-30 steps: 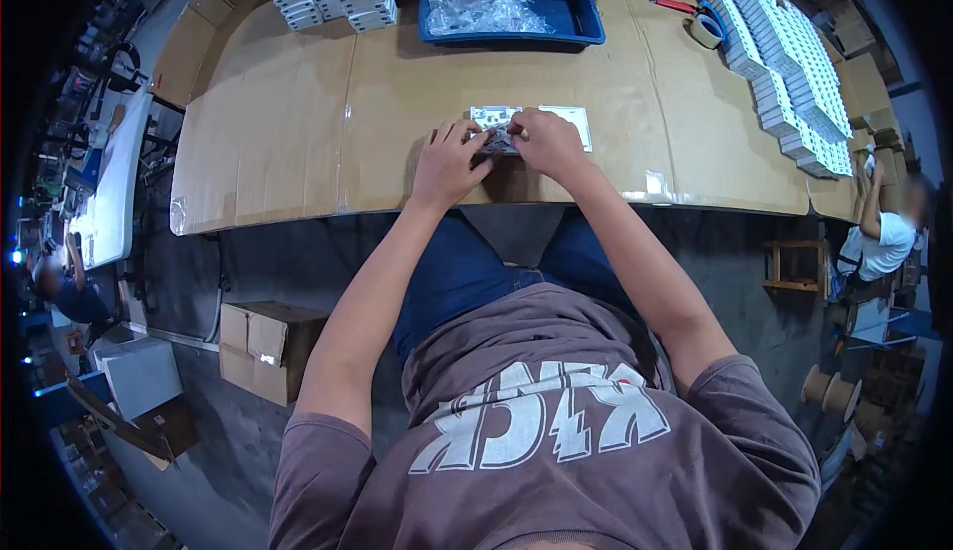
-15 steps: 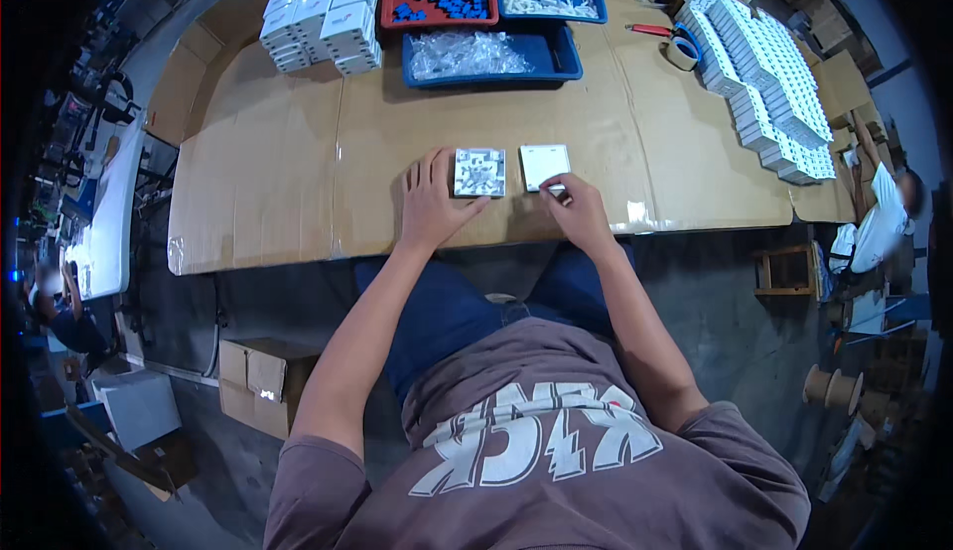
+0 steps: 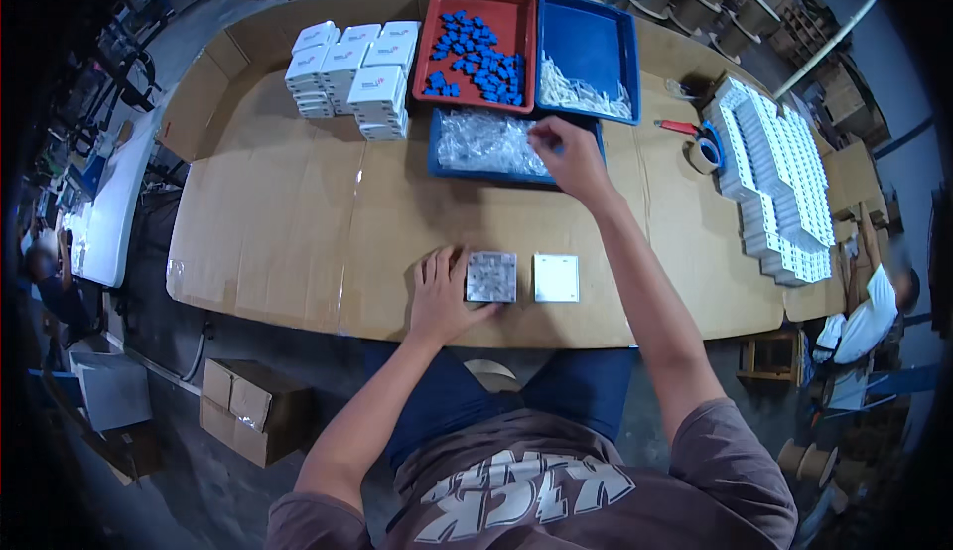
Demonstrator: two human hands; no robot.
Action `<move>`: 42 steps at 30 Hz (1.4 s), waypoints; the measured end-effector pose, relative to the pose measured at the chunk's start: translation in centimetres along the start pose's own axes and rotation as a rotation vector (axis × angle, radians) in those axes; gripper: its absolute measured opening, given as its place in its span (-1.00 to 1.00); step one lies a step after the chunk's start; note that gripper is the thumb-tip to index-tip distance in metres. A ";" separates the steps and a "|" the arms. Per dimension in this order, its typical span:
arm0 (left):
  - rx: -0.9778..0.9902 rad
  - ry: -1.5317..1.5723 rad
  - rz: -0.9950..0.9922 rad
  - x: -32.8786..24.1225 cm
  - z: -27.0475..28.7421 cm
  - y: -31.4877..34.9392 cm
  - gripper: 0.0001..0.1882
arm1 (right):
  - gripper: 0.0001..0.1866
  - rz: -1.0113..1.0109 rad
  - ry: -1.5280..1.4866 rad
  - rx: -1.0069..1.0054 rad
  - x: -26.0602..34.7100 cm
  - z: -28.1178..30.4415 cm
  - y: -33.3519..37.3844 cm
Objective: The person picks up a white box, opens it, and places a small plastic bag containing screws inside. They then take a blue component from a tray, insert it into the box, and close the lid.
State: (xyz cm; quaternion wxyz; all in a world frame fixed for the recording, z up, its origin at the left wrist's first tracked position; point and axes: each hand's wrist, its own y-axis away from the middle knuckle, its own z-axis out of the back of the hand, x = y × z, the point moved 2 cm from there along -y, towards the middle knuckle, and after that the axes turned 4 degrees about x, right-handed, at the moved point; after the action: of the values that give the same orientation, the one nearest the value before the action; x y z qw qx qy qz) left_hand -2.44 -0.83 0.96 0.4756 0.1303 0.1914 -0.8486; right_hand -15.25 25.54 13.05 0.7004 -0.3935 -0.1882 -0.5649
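Two hands | left hand flat beside grey plate | right hand outstretched, pinch unclear

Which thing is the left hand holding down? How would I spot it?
Find the cardboard-covered table and look at its near edge, in front of the person. Two small squares lie there side by side; the left hand rests against the grey square part. Its neighbour, the white square plate, is plain and smooth, while this one shows bumpy metal bits.

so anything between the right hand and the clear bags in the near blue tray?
Nothing visible. The right hand is already over the blue tray, fingertips at the clear bags. The left hand rests by the grey square part, well clear.
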 end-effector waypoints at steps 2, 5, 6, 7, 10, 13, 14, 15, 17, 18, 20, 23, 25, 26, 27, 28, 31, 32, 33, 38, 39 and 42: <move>0.045 -0.003 0.002 -0.3 0.7 -0.4 0.09 | -0.84 -0.041 0.009 0.025 -2.0 -0.9 -5.7; 0.081 0.059 0.015 -0.4 0.5 -1.1 0.03 | -0.79 0.029 0.190 0.011 -4.1 -1.5 -13.5; 0.084 0.050 0.026 -0.3 0.7 -1.2 0.03 | -0.76 0.047 0.242 -0.015 -4.7 -2.0 -16.0; 0.094 0.063 0.016 -0.1 0.7 -1.3 0.04 | -0.76 0.052 0.229 -0.009 -5.5 -2.7 -18.6; 0.086 0.046 0.005 -0.1 0.1 -1.3 0.06 | -0.73 -0.004 0.377 -0.032 -8.3 -4.8 -25.8; 0.099 0.092 0.009 0.3 -0.1 -1.2 0.04 | -0.67 -0.008 0.570 0.005 -10.2 -8.1 -30.6; 0.096 0.082 0.007 0.4 -0.2 -1.5 0.04 | -0.67 -0.004 0.564 -0.003 -10.7 -9.0 -31.8; 0.093 0.111 0.008 0.2 -0.1 -1.7 0.03 | -0.65 0.045 0.689 -0.058 -11.6 -9.7 -32.8; 0.108 0.144 0.025 0.1 0.5 -2.3 0.01 | -0.62 0.082 0.850 -0.133 -12.0 -11.0 -34.2; 0.112 0.140 0.040 0.2 0.7 -2.3 0.01 | -0.62 0.086 0.838 -0.123 -12.0 -11.6 -34.4; 0.131 0.142 0.034 0.5 0.9 -2.4 0.01 | -0.65 0.050 0.774 -0.132 -11.9 -11.9 -34.8; 0.122 0.152 0.018 0.5 0.4 -2.7 0.02 | -0.72 0.059 0.621 -0.259 -12.7 -10.9 -34.6; 0.115 0.154 0.016 0.6 0.3 -2.3 0.02 | -0.75 0.053 0.504 -0.321 -11.4 -10.4 -33.9; 0.122 0.151 0.009 0.6 0.1 -2.3 0.02 | -0.78 0.169 0.379 -0.400 -10.7 -9.5 -32.9; 0.126 0.139 0.017 0.8 0.1 -2.1 0.02 | -0.80 0.292 0.236 -0.470 -8.5 -9.1 -31.5; 0.117 0.141 0.018 1.0 0.0 -1.9 0.02 | -0.79 0.467 0.212 -0.526 -5.5 -8.2 -29.3; 0.136 0.108 0.026 1.0 0.6 -1.7 0.03 | -0.72 0.806 0.225 -0.663 5.0 -4.2 -18.7; 0.135 0.128 0.000 0.5 0.5 -1.9 0.03 | -0.70 0.859 0.214 -0.673 7.1 -2.1 -15.7; 0.128 0.101 0.008 0.5 0.3 -1.7 0.04 | -0.68 0.912 0.193 -0.670 9.1 -1.1 -13.2; 0.084 0.048 0.018 -0.2 -0.1 -1.0 0.03 | -0.66 0.984 0.250 -0.560 13.1 2.8 -5.5; 0.083 0.049 0.013 -0.3 -0.2 -1.1 0.03 | -0.66 0.996 0.235 -0.560 13.7 3.3 -4.3; 0.020 0.053 -0.024 -0.5 0.0 -0.5 0.04 | -0.67 1.026 0.227 -0.540 14.7 4.4 -0.5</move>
State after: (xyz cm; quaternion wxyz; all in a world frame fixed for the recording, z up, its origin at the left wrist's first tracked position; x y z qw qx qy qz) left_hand -2.63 -0.15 1.25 0.4586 0.1554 0.1971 -0.8524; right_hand -10.61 19.38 26.33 0.7748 -0.5359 0.2528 -0.2204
